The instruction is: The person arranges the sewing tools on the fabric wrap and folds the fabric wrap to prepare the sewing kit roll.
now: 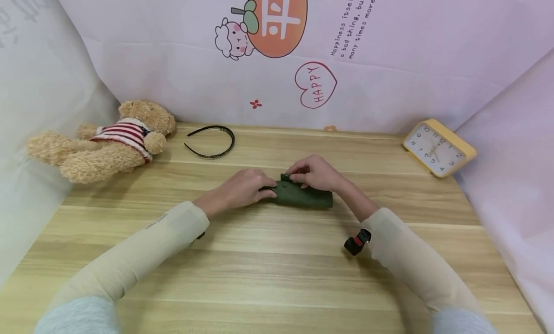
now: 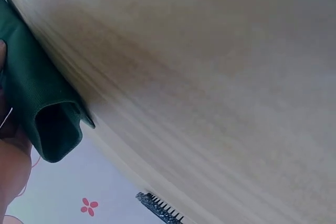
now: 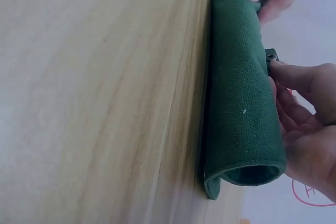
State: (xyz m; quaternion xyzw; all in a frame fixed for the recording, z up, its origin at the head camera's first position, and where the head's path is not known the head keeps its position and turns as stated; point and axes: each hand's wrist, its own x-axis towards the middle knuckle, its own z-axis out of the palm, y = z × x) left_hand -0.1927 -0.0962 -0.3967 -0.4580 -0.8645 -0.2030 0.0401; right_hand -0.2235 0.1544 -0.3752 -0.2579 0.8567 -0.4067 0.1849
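Note:
A dark green canvas pouch (image 1: pixel 305 196), rolled or folded into a tube, lies on the wooden table in the head view. My left hand (image 1: pixel 246 187) grips its left end between thumb and fingers. Above the pouch, my right hand (image 1: pixel 319 174) pinches a short green strap (image 3: pixel 271 55) that carries a metal snap. A small stud also shows on the pouch near the left fingertips. The right wrist view shows the pouch's hollow open end, and the left wrist view shows another opening in the cloth (image 2: pixel 39 77). Whatever lies inside the pouch is hidden.
A teddy bear (image 1: pixel 110 142) in a striped shirt lies at the table's back left, with a black headband (image 1: pixel 233 141) beside it. At the back right stands a yellow clock (image 1: pixel 440 147). Printed white cloth (image 1: pixel 173 69) hangs behind and along both sides of the table.

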